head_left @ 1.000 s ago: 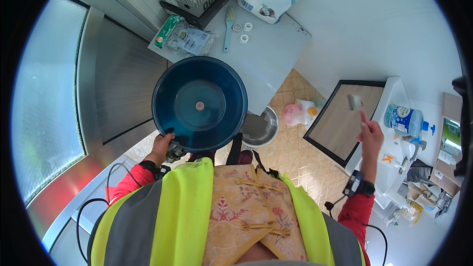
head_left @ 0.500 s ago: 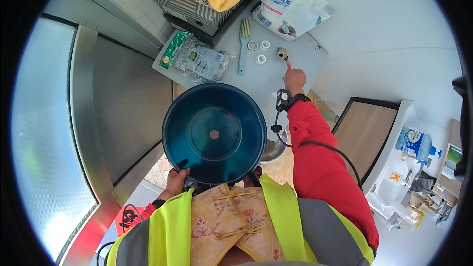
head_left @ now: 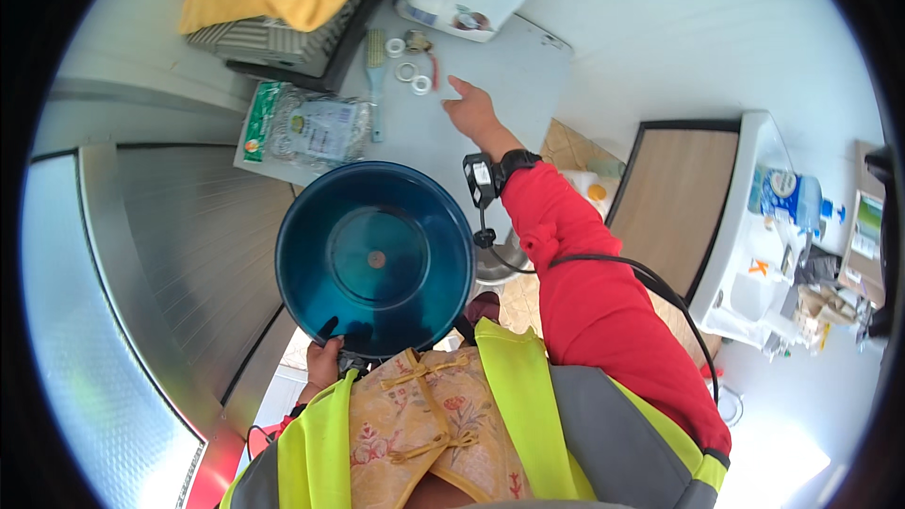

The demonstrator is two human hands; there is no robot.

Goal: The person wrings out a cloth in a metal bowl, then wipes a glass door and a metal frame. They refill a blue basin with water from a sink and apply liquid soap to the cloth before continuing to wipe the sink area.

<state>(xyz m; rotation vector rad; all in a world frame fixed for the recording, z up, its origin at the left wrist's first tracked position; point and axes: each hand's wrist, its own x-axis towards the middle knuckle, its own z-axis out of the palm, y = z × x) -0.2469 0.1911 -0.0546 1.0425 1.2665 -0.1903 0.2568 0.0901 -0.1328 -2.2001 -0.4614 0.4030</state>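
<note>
At near left: left hand (head_left: 323, 361), pinching blue basin (head_left: 377, 221) by its rim; farther right: right hand (head_left: 471, 115), spread, near red-handled fitting (head_left: 417, 41).

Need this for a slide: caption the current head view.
Left hand holds a blue basin by its rim; empty right hand extends over a grey table.

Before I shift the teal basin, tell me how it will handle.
The basin looks like smooth moulded plastic, so probably stiff and light for its size. Its glossy surface may be slippery. Gripped only at one edge by the left hand, it could tip.
</note>
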